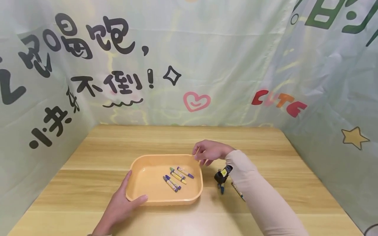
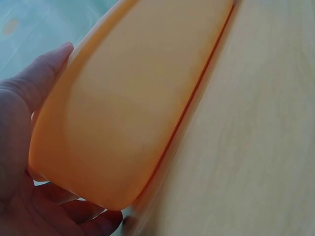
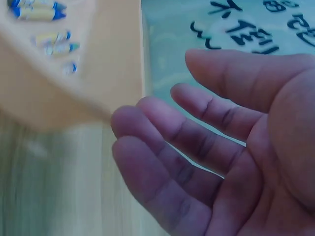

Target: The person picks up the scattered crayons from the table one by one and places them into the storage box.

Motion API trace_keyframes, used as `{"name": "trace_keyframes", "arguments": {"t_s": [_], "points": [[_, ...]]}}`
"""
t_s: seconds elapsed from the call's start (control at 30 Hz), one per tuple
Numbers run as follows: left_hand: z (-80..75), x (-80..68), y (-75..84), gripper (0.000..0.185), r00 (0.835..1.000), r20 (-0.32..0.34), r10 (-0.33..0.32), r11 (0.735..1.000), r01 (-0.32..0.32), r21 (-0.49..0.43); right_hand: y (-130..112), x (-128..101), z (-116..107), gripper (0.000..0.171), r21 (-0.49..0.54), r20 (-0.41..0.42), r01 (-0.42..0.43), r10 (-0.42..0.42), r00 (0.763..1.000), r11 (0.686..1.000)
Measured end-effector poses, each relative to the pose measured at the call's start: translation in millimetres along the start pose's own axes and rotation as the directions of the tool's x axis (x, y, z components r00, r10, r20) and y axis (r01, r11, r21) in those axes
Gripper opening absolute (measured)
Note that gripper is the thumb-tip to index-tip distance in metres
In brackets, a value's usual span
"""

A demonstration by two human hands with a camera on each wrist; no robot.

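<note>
An orange plastic basin (image 1: 149, 186) stands on the table, with several wrapped crayons (image 1: 178, 177) lying loose on its floor. My left hand (image 1: 119, 201) grips its left end, thumb along the front side and fingers around the left wall. In the left wrist view that hand's thumb and curled fingers lie on either side of the basin wall (image 2: 123, 108). My right hand (image 1: 211, 151) is at the far right corner, fingers loosely bent. The right wrist view has its fingertips right at the basin's rim, with nothing held in the palm (image 3: 246, 172).
Right of the basin, another crayon (image 1: 237, 190) lies on the wooden table (image 1: 165, 141), partly under the right forearm. A blue-tipped piece (image 1: 222, 189) shows beside the black wrist camera (image 1: 220, 177). Printed cloth walls (image 1: 224, 65) enclose the back and sides.
</note>
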State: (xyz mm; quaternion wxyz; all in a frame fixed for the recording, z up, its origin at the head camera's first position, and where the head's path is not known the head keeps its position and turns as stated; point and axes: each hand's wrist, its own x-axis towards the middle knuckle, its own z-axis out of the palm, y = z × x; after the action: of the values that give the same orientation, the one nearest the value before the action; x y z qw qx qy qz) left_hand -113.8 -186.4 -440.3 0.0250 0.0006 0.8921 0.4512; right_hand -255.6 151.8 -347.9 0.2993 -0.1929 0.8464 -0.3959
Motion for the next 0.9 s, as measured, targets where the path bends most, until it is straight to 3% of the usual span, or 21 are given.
{"name": "trace_keyframes", "arguments": {"t_s": [0.3, 0.6, 0.77, 0.9], "points": [[-0.5, -0.1, -1.6, 0.110, 1.000, -0.006, 0.003, 1.000, -0.003, 0.006, 45, -25, -15, 0.024, 0.020, -0.061, -0.087, 0.088, 0.994, 0.996], [0.1, 1.0, -2.0, 0.110, 1.000, -0.003, -0.008, 1.000, 0.008, 0.007, 86, -42, -12, 0.018, 0.040, -0.071, -0.133, 0.136, 0.988, 0.990], [0.6, 0.7, -2.3, 0.110, 1.000, -0.001, -0.012, 1.000, 0.012, 0.008, 95, -46, -7, 0.016, 0.058, -0.053, -0.128, 0.132, 0.990, 0.990], [0.2, -0.6, -2.3, 0.110, 1.000, -0.006, -0.005, 1.000, 0.005, 0.011, 94, -49, -2, 0.021, 0.012, -0.056, -0.162, 0.163, 0.985, 0.987]]}}
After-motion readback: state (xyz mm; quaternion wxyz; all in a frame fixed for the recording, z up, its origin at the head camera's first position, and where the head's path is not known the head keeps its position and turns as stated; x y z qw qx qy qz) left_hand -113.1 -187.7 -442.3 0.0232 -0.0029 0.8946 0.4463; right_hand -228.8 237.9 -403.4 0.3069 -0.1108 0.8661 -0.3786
